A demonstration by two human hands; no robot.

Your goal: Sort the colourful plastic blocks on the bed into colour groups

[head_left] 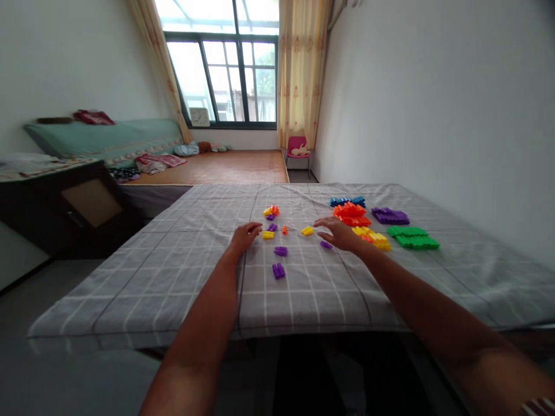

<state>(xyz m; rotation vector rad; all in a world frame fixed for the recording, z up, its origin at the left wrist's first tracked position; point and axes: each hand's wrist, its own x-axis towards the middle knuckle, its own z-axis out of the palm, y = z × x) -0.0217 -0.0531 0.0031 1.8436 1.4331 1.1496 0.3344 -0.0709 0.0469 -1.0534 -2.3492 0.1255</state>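
My left hand (pixel 247 236) rests on the cloth with its fingers bent, just left of a yellow piece (pixel 268 235); whether anything is between the fingertips is too small to tell. My right hand (pixel 337 232) is open, thumb and fingers apart, between another yellow piece (pixel 307 231) and the stacked yellow blocks (pixel 377 239). Under its thumb side lies a purple piece (pixel 326 245). Between the hands is a small orange piece (pixel 284 230). Nearer to me lie two purple pieces (pixel 280 251) (pixel 278 271). A yellow, orange and purple cluster (pixel 271 212) sits farther back.
On the table's (pixel 195 294) right side are stacks of blue (pixel 347 201), orange (pixel 350 214), purple (pixel 390 216) and green (pixel 413 237) blocks. A dark cabinet (pixel 65 208) stands at the left. Behind are a bed (pixel 234 164) and a pink chair (pixel 297 144).
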